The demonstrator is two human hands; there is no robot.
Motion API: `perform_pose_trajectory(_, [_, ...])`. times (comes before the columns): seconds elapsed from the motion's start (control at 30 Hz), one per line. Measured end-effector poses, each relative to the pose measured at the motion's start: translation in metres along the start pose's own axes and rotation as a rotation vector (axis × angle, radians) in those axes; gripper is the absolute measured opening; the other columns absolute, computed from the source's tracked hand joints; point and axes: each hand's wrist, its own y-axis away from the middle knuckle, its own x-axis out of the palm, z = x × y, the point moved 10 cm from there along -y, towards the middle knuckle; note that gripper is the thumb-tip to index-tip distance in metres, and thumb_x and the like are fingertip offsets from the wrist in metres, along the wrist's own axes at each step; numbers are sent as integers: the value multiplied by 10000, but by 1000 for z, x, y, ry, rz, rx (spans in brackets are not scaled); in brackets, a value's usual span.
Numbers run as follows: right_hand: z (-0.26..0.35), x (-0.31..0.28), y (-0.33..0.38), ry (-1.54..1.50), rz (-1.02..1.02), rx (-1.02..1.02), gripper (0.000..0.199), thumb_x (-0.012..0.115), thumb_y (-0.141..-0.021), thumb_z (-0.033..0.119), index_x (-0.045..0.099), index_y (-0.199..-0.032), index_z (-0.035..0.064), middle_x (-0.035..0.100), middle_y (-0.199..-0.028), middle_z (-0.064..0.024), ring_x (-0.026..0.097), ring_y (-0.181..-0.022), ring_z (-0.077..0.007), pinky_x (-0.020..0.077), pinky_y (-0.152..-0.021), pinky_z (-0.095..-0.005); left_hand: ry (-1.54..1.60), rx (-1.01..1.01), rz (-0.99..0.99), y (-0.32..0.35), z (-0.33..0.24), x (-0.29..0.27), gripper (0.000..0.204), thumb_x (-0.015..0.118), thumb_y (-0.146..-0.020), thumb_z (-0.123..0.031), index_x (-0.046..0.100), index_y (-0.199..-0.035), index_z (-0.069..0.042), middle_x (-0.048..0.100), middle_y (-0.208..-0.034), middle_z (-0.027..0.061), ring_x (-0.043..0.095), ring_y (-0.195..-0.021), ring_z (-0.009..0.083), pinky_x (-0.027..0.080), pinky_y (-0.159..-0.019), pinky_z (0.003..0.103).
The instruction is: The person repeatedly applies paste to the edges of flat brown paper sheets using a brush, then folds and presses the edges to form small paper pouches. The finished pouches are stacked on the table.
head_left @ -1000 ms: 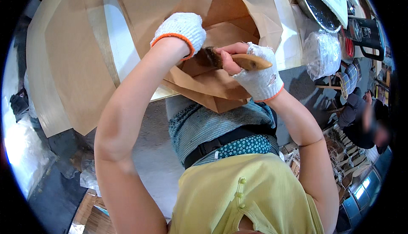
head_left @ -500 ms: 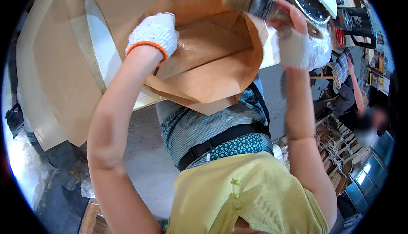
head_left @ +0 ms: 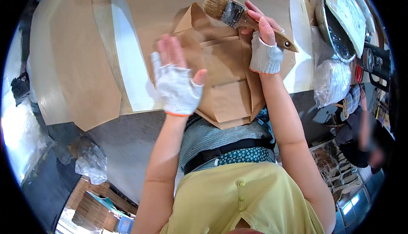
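Paper bag [head_left: 225, 85] lies folded at the near edge of the surface [head_left: 76, 72] under the flat, spread left hand [head_left: 176, 83], and could slide or crease if the brush [head_left: 238, 15] pinched in the right hand [head_left: 263, 42] drags hard.

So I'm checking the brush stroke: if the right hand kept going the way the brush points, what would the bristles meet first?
Probably the upper flap of the folded brown paper bag, under the paintbrush in the right hand; bristle height is unclear.
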Motion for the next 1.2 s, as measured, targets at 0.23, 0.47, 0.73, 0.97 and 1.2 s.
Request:
perform_pose_trajectory(0.23, [-4,24,-15,-88,24,71,363,595,-930,308,677,-1075,-14,647,-1189,-157,624,-1007,-203,543,-786,-321,10,23,-78,-46,-45,25,906,507,-911,-536,155,-1490,65,195,-1530,304,179,-1437,427,124,-1174,508])
perform_pose_trajectory(0.47, [1,6,48,-68,-63,162,404,565,-944,352,673,-1119,4,670,-1102,-94,623,-931,-173,514,-803,-297,394,-8,-72,0,-62,17,809,587,-879,-216,137,-1500,39,142,-1558,270,174,-1445,408,162,-1170,497])
perform_pose_trajectory(0.73, [86,42,74,835,938,-34,204,697,-827,154,695,-1027,114,671,-857,-41,611,-693,-183,490,-624,-312,-62,162,-33,-17,-10,-5,652,495,-876,-59,245,-1475,7,410,-1436,225,392,-1345,364,273,-1149,446])
perform_pose_trajectory(0.97, [73,89,127,1076,1216,-453,212,681,-799,237,647,-982,135,639,-824,-27,587,-673,-210,501,-574,-328,14,177,-182,-56,-4,4,592,494,-917,-105,283,-1466,-36,520,-1329,219,450,-1288,366,331,-1113,449])
perform_pose_trajectory(1.2, [130,65,119,886,1176,-84,250,751,-756,103,667,-990,122,645,-855,-55,613,-731,-204,492,-598,-331,-27,189,-245,-51,2,-2,438,554,-887,-98,430,-1303,-44,479,-1394,147,461,-1276,350,349,-1100,449])
